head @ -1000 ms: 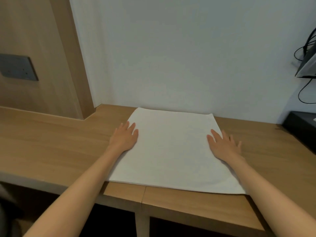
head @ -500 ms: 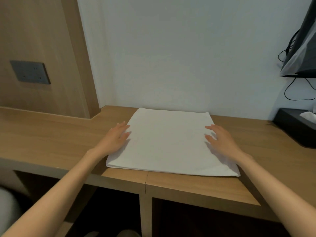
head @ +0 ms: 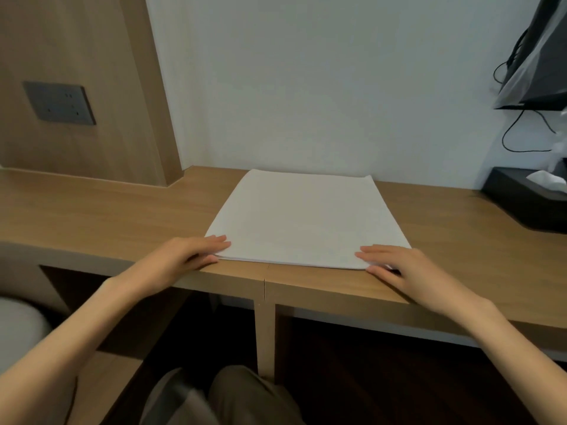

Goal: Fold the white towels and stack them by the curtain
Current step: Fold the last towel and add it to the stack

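Within the last second both hands had slid from the side edges of the towel (head: 303, 219) back to its near corners. The left hand (head: 187, 256) and right hand (head: 399, 265) each lay with straight fingers on top and thumb at the edge; whether they already pinched could not be told. The towel lay flat on the worktop (head: 107, 216) by the wall, so the next fold seemed about to start

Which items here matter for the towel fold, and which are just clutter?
Job:
- white towel, lying flat
- left hand and right hand, at its near corners
- wooden desk under it

Lying about:
- black tissue box
- wall socket
- screen with cables
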Demonstrator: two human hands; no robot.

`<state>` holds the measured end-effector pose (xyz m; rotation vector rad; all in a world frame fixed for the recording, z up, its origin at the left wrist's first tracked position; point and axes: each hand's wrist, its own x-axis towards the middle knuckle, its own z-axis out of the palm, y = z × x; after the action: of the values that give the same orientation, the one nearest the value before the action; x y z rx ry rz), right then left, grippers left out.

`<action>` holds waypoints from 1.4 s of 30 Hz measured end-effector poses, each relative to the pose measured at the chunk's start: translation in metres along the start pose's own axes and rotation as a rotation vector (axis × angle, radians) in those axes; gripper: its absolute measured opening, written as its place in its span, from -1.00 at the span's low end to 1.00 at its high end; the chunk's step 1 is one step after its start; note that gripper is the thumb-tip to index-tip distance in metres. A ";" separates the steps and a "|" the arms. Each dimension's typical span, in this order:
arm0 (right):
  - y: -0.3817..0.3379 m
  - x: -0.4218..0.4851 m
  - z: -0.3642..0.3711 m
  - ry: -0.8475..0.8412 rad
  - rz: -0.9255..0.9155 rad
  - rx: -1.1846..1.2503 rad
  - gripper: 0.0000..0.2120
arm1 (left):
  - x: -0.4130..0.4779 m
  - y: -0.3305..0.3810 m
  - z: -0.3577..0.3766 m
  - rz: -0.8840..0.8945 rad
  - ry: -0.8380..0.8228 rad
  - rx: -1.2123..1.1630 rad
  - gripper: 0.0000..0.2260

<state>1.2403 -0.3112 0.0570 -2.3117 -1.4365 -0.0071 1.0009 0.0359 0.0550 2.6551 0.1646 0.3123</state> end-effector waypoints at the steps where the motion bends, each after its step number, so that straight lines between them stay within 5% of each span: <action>1: 0.001 -0.002 -0.001 0.013 -0.003 -0.037 -0.67 | -0.002 -0.001 -0.001 0.012 0.020 0.017 -0.64; 10: 0.003 -0.004 -0.004 0.013 0.060 -0.247 -0.56 | 0.000 -0.001 -0.002 0.108 0.088 0.286 -0.62; 17: 0.000 0.002 0.002 0.158 0.102 -0.311 -0.59 | 0.017 -0.005 0.005 -0.007 0.161 0.384 -0.70; 23: 0.007 0.005 0.004 0.450 0.254 0.174 -0.80 | 0.018 -0.003 0.013 -0.140 0.229 0.292 -0.66; 28: 0.014 0.005 0.005 0.569 0.270 0.294 -0.85 | 0.008 -0.007 0.010 -0.033 0.361 -0.005 -0.75; 42: -0.003 0.050 -0.014 1.032 0.251 0.485 -0.85 | 0.058 0.011 -0.019 -0.151 0.803 -0.640 -0.86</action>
<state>1.2645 -0.2722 0.0820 -1.6243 -0.5324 -0.6083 1.0532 0.0440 0.0873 1.7567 0.4263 1.1480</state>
